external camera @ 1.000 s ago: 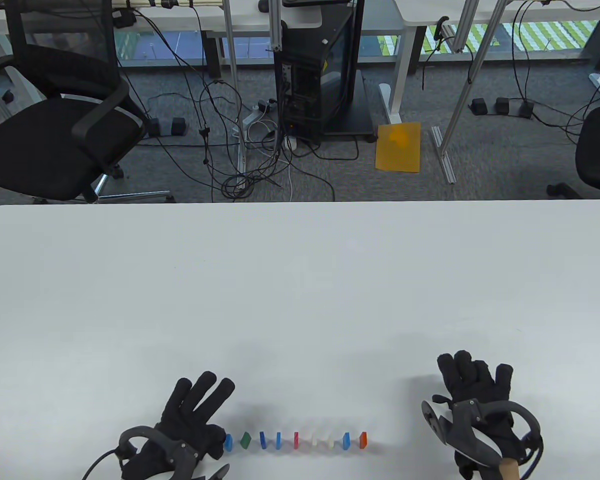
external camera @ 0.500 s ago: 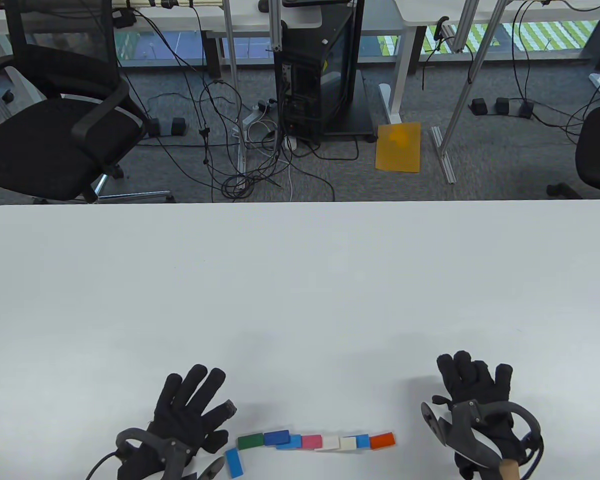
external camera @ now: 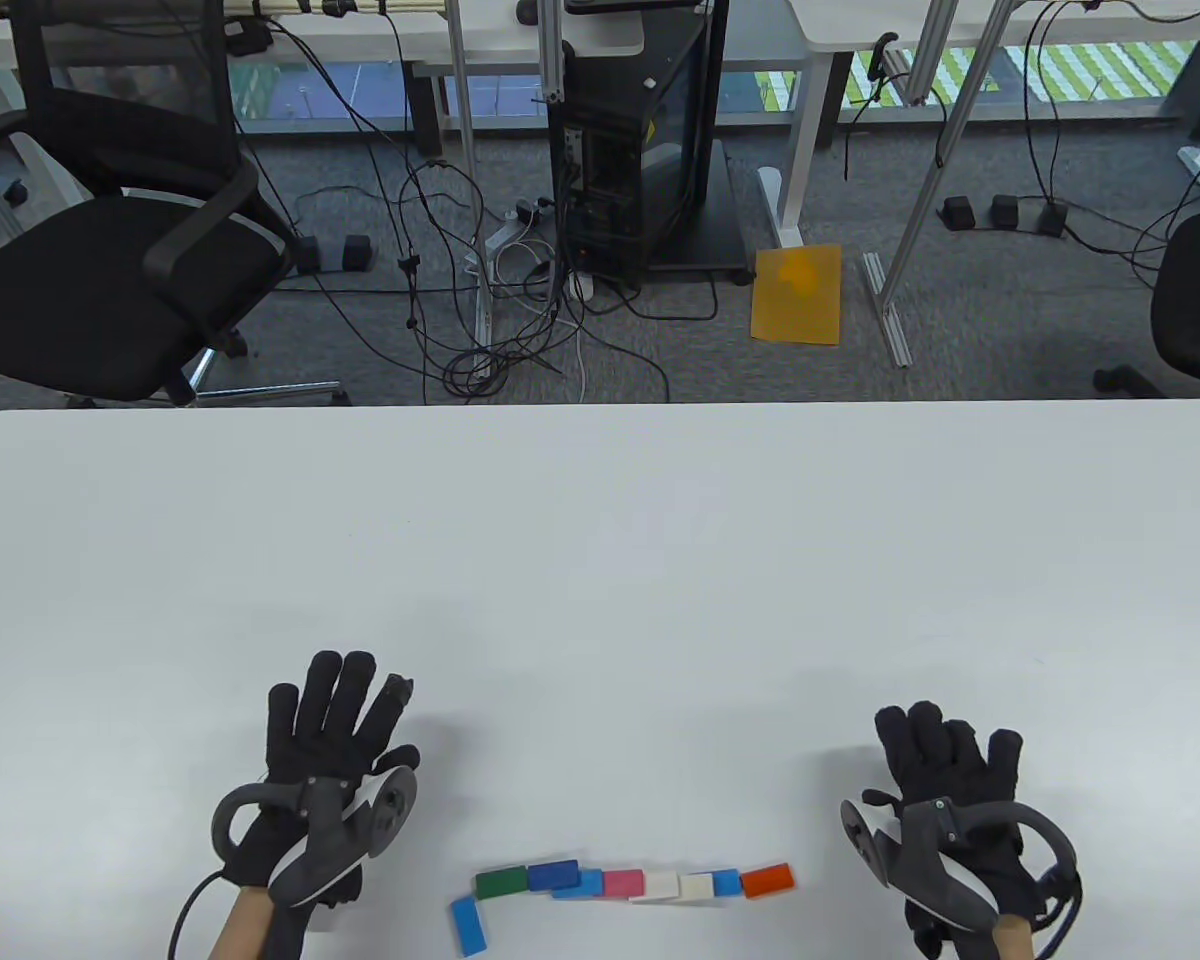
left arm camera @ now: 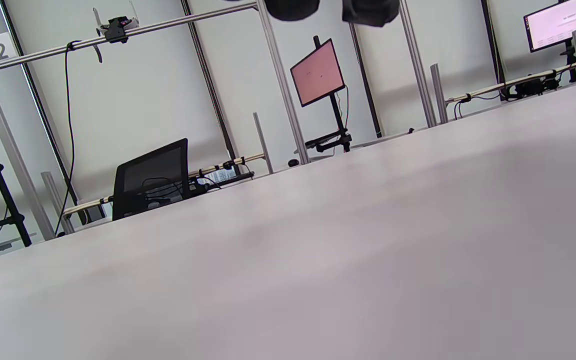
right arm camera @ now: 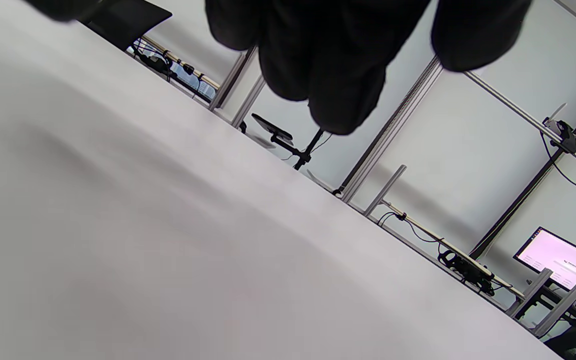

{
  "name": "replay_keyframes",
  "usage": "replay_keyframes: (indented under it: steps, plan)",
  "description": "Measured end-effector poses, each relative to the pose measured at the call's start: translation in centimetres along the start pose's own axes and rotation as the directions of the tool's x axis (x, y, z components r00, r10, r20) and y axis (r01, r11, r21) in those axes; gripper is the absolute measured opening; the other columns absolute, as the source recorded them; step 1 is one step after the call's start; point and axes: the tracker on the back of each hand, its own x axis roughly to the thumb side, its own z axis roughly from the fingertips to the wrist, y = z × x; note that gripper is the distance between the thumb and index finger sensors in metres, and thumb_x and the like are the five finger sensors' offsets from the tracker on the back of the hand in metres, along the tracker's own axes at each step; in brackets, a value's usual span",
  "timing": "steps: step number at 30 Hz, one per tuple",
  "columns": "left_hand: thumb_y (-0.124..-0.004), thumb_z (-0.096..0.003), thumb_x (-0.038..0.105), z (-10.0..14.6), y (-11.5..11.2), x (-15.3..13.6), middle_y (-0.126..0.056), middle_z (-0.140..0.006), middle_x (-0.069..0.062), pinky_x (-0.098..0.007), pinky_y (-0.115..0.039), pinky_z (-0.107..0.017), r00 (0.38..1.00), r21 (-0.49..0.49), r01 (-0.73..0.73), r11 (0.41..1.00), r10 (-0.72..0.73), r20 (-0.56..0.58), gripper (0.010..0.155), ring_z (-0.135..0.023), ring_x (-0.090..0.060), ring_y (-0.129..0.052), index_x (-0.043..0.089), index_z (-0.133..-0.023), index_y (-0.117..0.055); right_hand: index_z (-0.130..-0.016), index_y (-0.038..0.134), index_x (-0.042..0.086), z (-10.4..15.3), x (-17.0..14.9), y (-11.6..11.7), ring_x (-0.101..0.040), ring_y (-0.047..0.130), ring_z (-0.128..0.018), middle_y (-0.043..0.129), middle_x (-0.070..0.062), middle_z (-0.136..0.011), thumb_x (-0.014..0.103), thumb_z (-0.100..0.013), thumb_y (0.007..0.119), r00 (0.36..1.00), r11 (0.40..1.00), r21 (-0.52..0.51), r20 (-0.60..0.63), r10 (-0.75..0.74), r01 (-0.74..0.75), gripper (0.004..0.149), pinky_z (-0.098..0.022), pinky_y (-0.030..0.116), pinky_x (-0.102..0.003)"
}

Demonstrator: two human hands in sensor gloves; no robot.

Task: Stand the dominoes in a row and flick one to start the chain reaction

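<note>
Table view shows all 8 dominoes (external camera: 625,886) toppled, your left hand (external camera: 335,725) and right hand (external camera: 945,765) flat, empty; careless withdrawal risks scattering them.

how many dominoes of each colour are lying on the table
blue: 4, the others at and
green: 1
pink: 1
white: 2, the other at
orange: 1
total: 9

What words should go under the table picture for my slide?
Fallen dominoes lie in a colorful line on the white table, between the open left hand and the right hand.
</note>
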Motion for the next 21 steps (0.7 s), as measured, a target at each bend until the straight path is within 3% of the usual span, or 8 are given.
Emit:
replay_keyframes:
  steps: [17, 19, 21]
  plan:
    - [-0.028, -0.036, 0.063, 0.8, -0.8, 0.5, -0.052, -0.121, 0.01, -0.052, -0.046, -0.083, 0.98, 0.004, 0.186, 0.982, -0.186, 0.064, 0.077, -0.117, -0.023, -0.051, 0.043, -0.108, -0.046, -0.106, 0.042, 0.013, -0.3, 1.7, 0.3, -0.037, 0.082, -0.092, 0.061, -0.017, -0.108, 0.057, -0.033, 0.059, 0.995, 0.999, -0.019, 0.094, 0.029, -0.027, 0.086, -0.063, 0.058, -0.069]
    - [-0.025, -0.0365, 0.064, 1.1, -1.0, 0.9, -0.059, -0.118, 0.015, -0.046, -0.053, -0.082, 0.969, 0.002, 0.223, 0.975, -0.221, 0.111, 0.074, -0.115, -0.019, -0.058, 0.05, -0.104, -0.052, -0.104, 0.046, 0.014, -0.2, 1.9, 0.3, -0.035, 0.084, -0.09, 0.065, -0.015, -0.107, 0.056, -0.033, 0.059, 0.993, 0.997, -0.079, 0.119, 0.016, -0.007, 0.084, -0.062, 0.061, -0.068]
    - [-0.018, -0.0349, 0.064, 1.5, -1.7, 2.0, -0.054, -0.12, 0.012, -0.045, -0.054, -0.081, 0.924, -0.057, 0.314, 0.948, -0.291, 0.247, 0.08, -0.115, -0.02, -0.057, 0.045, -0.108, -0.046, -0.104, 0.046, 0.015, -0.1, 2.3, 0.3, -0.035, 0.084, -0.09, 0.065, -0.015, -0.106, 0.056, -0.033, 0.059, 0.992, 0.999, -0.047, 0.125, 0.011, -0.006, 0.083, -0.061, 0.061, -0.068]
